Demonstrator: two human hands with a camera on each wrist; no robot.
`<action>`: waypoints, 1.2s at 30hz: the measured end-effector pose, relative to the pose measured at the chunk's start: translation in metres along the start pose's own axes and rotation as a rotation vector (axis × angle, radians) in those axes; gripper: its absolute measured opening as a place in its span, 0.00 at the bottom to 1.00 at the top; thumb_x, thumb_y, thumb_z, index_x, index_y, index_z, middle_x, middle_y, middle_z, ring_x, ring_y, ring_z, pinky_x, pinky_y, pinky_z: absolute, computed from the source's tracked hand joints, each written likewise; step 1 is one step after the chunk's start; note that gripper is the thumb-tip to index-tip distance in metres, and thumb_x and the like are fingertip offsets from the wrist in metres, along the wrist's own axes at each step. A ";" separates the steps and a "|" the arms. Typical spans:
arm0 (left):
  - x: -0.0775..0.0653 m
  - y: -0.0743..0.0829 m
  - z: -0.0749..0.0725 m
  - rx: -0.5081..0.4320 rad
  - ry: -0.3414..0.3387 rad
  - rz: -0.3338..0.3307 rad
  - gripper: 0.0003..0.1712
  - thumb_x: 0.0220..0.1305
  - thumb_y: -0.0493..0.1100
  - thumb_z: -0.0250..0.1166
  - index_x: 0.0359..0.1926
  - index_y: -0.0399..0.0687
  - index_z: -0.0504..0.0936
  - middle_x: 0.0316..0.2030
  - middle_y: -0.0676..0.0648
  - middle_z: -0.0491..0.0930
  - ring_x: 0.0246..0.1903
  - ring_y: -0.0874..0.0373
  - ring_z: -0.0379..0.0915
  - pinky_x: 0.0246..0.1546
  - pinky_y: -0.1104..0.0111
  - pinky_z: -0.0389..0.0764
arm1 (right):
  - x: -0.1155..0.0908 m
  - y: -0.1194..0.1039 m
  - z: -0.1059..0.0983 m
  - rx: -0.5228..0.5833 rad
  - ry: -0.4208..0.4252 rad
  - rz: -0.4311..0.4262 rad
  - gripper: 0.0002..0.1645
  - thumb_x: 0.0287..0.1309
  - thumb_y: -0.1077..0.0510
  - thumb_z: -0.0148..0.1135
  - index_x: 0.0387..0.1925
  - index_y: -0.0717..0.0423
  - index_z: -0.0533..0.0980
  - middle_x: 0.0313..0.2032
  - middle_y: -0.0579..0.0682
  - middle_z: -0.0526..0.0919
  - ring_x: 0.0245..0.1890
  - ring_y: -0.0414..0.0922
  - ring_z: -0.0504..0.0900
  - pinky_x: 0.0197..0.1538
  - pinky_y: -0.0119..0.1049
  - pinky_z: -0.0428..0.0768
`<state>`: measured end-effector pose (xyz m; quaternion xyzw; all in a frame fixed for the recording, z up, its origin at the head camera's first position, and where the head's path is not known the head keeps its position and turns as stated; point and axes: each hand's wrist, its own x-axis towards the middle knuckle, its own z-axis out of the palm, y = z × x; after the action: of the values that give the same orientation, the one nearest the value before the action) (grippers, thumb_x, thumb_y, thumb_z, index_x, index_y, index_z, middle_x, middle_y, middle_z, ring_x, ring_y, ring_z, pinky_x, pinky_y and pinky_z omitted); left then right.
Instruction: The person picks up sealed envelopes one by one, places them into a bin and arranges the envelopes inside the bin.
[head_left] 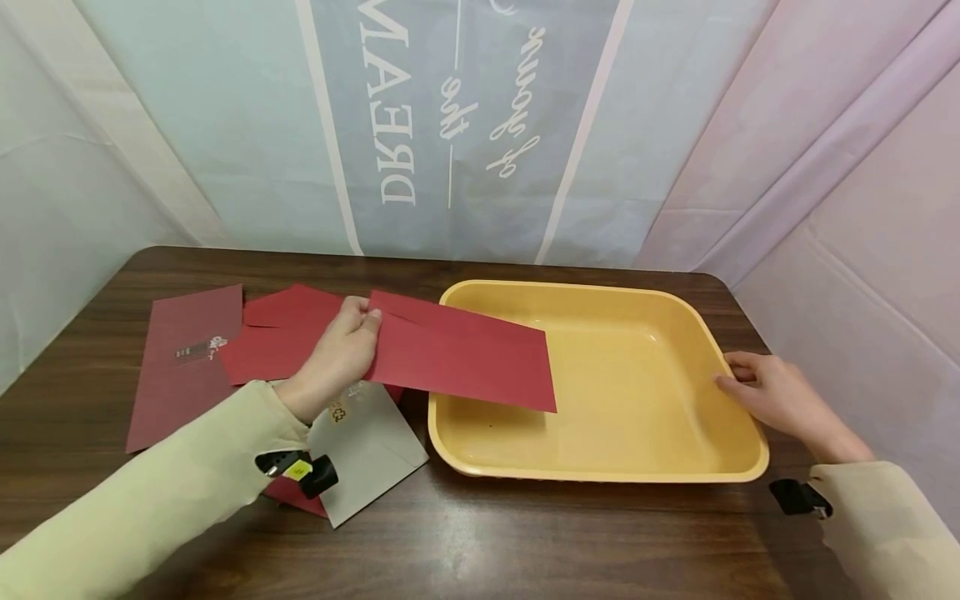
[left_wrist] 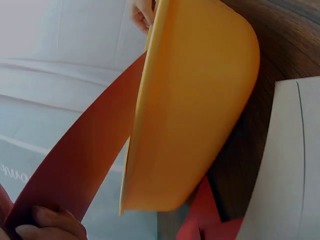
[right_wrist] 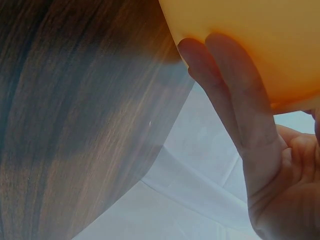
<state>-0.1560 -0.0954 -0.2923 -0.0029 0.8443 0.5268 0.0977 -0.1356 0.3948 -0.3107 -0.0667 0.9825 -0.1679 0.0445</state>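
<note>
My left hand (head_left: pixel 347 350) pinches a red envelope (head_left: pixel 465 354) by its left end, thumb on top. The envelope reaches over the left rim of a yellow plastic basin (head_left: pixel 622 392), its far end above the basin's inside. In the left wrist view the envelope (left_wrist: pixel 95 140) bends slightly and passes behind the basin's rim (left_wrist: pixel 142 95). My right hand (head_left: pixel 780 400) grips the basin's right rim, thumb inside. In the right wrist view its fingers (right_wrist: pixel 235 75) lie against the basin's outer wall (right_wrist: pixel 280 45).
Left of the basin, a dark red envelope (head_left: pixel 187 358), a bright red envelope (head_left: pixel 273 333) and a pale grey one (head_left: pixel 371 450) overlap on the brown wooden table (head_left: pixel 465 542). More red paper shows beneath the grey one. A printed cloth (head_left: pixel 465 125) hangs behind the table.
</note>
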 end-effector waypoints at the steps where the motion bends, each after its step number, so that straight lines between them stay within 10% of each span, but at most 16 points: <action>1: 0.001 0.001 0.001 -0.003 -0.008 -0.001 0.20 0.77 0.42 0.35 0.60 0.30 0.55 0.46 0.32 0.75 0.39 0.51 0.76 0.38 0.70 0.73 | 0.000 0.000 0.000 0.000 0.001 -0.001 0.29 0.65 0.55 0.57 0.56 0.77 0.69 0.42 0.70 0.82 0.37 0.60 0.85 0.36 0.36 0.79; 16: 0.007 0.018 0.024 -0.003 -0.162 0.019 0.21 0.76 0.41 0.44 0.61 0.33 0.55 0.50 0.33 0.76 0.28 0.58 0.80 0.25 0.70 0.77 | 0.000 0.000 0.000 -0.003 0.005 -0.002 0.28 0.65 0.55 0.57 0.55 0.76 0.70 0.42 0.70 0.82 0.37 0.60 0.85 0.35 0.32 0.78; 23: 0.004 0.022 0.037 0.016 -0.226 0.020 0.21 0.75 0.40 0.47 0.62 0.35 0.54 0.41 0.37 0.79 0.11 0.60 0.60 0.14 0.72 0.64 | -0.001 0.000 0.000 -0.005 0.002 0.000 0.29 0.65 0.55 0.57 0.56 0.77 0.70 0.42 0.70 0.82 0.37 0.60 0.85 0.36 0.41 0.81; 36: 0.011 0.032 0.053 0.158 -0.277 0.063 0.26 0.70 0.40 0.56 0.62 0.35 0.56 0.20 0.43 0.78 0.08 0.60 0.70 0.21 0.70 0.77 | -0.002 -0.001 0.001 0.006 0.001 0.007 0.29 0.65 0.55 0.57 0.56 0.78 0.69 0.43 0.71 0.82 0.36 0.59 0.85 0.33 0.30 0.78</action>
<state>-0.1617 -0.0334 -0.2885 0.1037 0.8612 0.4570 0.1966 -0.1337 0.3943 -0.3110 -0.0632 0.9822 -0.1709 0.0447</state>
